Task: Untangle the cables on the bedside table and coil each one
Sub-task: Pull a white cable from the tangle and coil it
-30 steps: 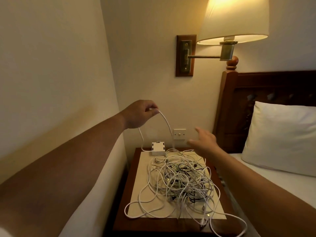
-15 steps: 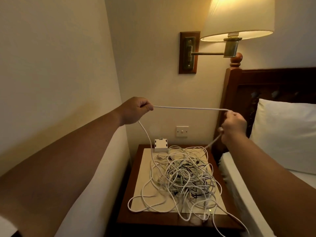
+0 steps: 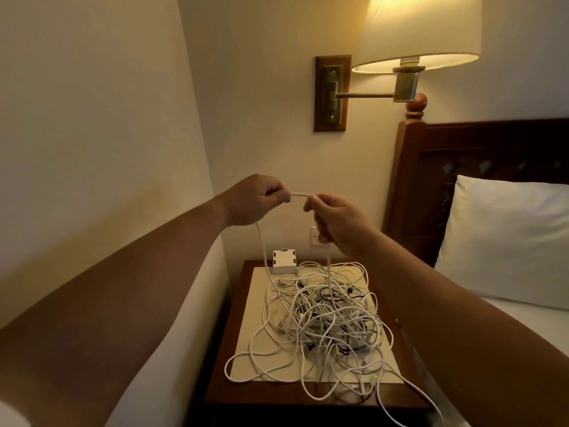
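Observation:
A tangle of white and dark cables (image 3: 326,322) lies piled on a cream mat on the wooden bedside table (image 3: 228,389). Above the pile, my left hand (image 3: 252,200) and my right hand (image 3: 332,217) each pinch the same white cable (image 3: 300,195). Only a short stretch of it spans between the two hands. From each hand a strand of that cable drops down into the pile. One loop of white cable hangs over the table's front right corner.
A small white box (image 3: 284,261) stands at the back of the table near a wall switch (image 3: 314,235). A lit wall lamp (image 3: 415,32) hangs above. The bed's dark headboard (image 3: 480,167) and a white pillow (image 3: 508,241) are on the right; a cream wall is on the left.
My right hand reached out, took hold of the cable and stretched it wide to the right. It has now come back close to my left hand, so the span between them is short.

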